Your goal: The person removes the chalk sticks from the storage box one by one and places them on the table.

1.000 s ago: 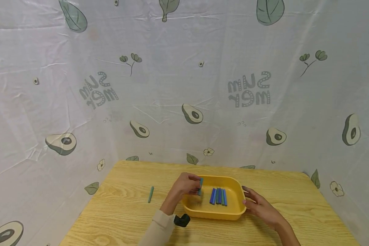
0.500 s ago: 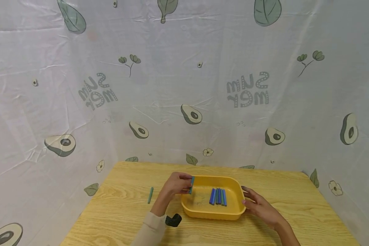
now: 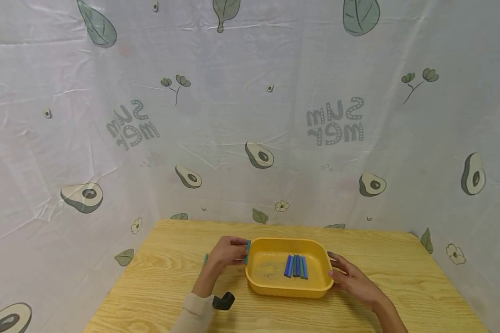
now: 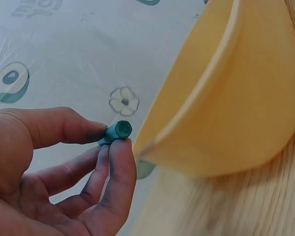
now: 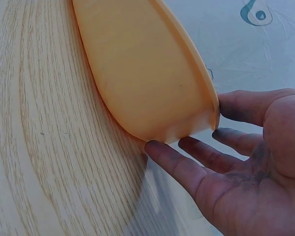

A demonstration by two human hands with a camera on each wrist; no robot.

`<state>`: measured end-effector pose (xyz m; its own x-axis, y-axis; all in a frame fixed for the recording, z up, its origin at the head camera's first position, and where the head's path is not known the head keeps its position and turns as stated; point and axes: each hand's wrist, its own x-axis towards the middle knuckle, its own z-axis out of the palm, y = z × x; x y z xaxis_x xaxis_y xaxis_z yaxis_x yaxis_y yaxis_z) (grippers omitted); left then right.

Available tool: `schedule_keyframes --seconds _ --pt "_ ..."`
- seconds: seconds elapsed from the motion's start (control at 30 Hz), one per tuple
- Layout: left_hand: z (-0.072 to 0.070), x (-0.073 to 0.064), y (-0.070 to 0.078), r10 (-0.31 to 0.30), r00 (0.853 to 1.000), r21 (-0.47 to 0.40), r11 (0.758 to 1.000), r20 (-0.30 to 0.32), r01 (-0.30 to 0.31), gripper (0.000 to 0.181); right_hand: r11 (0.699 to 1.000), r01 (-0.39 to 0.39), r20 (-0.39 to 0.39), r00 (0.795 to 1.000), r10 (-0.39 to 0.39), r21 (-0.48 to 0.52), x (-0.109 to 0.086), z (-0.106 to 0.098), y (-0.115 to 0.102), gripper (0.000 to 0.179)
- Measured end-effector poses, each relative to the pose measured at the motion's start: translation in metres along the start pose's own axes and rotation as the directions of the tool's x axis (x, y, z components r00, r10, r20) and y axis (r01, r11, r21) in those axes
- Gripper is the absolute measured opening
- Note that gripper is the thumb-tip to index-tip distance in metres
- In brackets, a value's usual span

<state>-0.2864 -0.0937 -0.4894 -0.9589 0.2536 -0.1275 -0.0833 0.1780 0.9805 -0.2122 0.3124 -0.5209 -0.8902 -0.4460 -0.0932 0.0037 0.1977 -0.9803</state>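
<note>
Thumb and fingers of my left hand (image 3: 227, 252) pinch a teal pastel stick (image 4: 119, 130), its faceted end facing the left wrist camera. It is just outside the left rim of a yellow plastic tray (image 3: 289, 290). My right hand (image 3: 352, 280) touches the tray's right end; in the right wrist view the thumb meets the rim and the fairly straight fingers (image 5: 174, 160) lie against the outer wall. A row of several blue and green pastel sticks (image 3: 296, 267) lies inside the tray, right of its middle. Dark smudges mark the tray floor and my fingertips.
A green pastel stick (image 3: 206, 260) lies on the wooden table (image 3: 150, 286) left of the tray, partly covered by my left hand and forearm. A pale printed sheet (image 3: 216, 115) hangs behind the table. A black strap piece (image 3: 223, 301) sits at my left wrist.
My left hand has moved left with the teal pastel stick, from above the tray's left part to outside its rim. The right hand and tray have stayed in place.
</note>
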Motion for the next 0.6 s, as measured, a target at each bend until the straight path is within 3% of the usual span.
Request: schedule_keyframes --seconds 0.6 --pt "-0.038 -0.014 -0.037 -0.028 0.996 -0.026 0.999 -0.081 0.026 0.039 1.000 -0.008 -0.020 1.000 0.008 0.010 0.000 0.000 0.004 0.077"
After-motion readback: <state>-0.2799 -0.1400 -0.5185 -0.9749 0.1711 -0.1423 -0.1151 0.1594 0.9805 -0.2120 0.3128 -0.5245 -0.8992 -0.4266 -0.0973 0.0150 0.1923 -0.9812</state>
